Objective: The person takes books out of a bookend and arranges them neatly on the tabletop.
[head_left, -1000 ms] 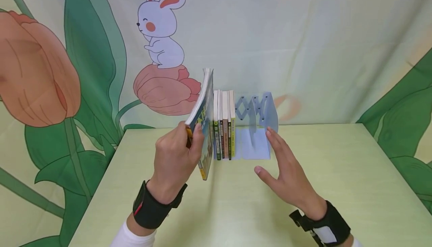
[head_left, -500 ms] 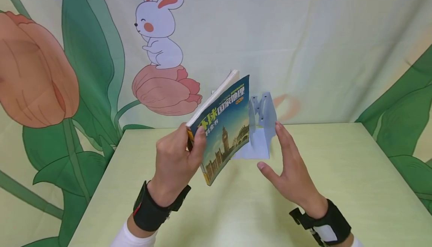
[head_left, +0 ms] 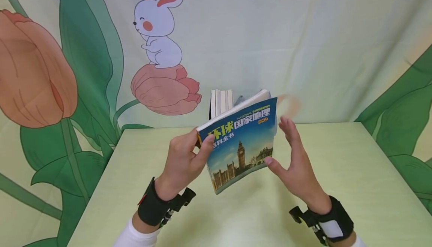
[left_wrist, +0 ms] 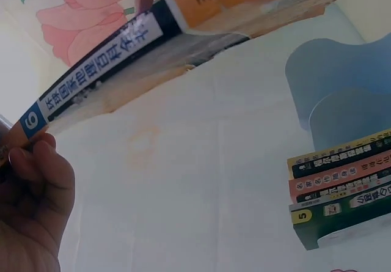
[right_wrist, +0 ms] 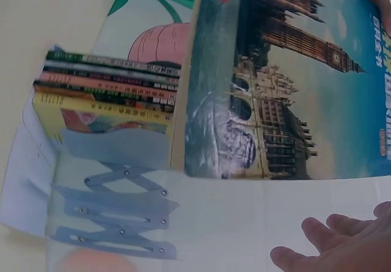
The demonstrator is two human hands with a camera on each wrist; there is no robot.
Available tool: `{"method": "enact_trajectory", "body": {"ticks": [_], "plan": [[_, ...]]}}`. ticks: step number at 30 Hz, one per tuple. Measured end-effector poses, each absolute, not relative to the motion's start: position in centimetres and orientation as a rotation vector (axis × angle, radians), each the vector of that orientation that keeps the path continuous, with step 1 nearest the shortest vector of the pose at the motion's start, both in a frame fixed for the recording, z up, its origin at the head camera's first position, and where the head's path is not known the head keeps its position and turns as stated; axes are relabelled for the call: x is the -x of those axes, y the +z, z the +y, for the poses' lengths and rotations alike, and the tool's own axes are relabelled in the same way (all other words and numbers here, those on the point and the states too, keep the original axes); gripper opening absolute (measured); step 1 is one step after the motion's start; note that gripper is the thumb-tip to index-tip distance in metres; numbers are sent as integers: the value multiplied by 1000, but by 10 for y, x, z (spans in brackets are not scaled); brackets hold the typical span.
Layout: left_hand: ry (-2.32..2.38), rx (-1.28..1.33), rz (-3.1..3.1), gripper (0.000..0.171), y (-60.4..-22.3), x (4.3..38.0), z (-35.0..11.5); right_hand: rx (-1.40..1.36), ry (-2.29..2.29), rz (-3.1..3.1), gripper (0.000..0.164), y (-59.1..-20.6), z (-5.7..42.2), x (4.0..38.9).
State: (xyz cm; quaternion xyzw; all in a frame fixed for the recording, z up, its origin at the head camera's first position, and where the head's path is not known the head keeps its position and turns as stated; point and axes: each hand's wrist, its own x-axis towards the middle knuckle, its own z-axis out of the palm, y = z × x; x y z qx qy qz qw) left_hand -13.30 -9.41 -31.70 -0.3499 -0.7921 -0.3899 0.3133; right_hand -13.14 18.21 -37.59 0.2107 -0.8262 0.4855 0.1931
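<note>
A large blue paperback book (head_left: 243, 142) with a clock tower on its cover is held up over the table, tilted, cover facing me. My left hand (head_left: 185, 160) grips its upper left corner by the spine, thumb on the cover. The worn spine of this book (left_wrist: 104, 64) shows in the left wrist view. My right hand (head_left: 297, 164) is spread at the book's right edge, thumb overlapping its lower right corner in the head view. In the right wrist view the fingers (right_wrist: 324, 235) are apart from the cover. Behind, several thinner books (head_left: 221, 101) stand upright, partly hidden by the held one.
The standing books (right_wrist: 110, 88) sit in a light blue expandable book rack (right_wrist: 122, 205) with crossed folding links. It stands at the back of the pale green table (head_left: 354, 172), against a printed cloth backdrop (head_left: 303, 33) with a rabbit and tulips.
My left hand has turned the book from edge-on to cover-facing and swung it rightward and lower, so it now hides most of the rack. My right hand has shifted slightly right.
</note>
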Motion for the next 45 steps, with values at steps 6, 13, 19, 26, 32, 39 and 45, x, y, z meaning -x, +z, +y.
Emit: {"method": "enact_trajectory", "body": {"ticks": [6, 13, 19, 26, 32, 39, 45], "plan": [[-1119, 1039, -2114, 55, -324, 134, -93, -617, 1598, -2292, 93, -379, 185, 135], [-1216, 1048, -2137, 55, -329, 134, -94, -678, 1793, -2257, 87, -385, 186, 135], [-1404, 1008, -2172, 47, -334, 136, -96, -712, 1859, -2317, 74, -391, 187, 132], [-1595, 943, -2206, 42, -338, 139, -98, -728, 1857, -2340, 64, -395, 186, 132], [-1626, 913, -2217, 40, -341, 142, -100, -669, 1833, -2351, 57, -396, 185, 131], [-1705, 870, -2233, 37, -343, 147, -100, -603, 1833, -2350, 42, -394, 186, 129], [-1791, 801, -2247, 38, -347, 151, -98, -612, 1881, -2336, 36, -393, 186, 126]]}}
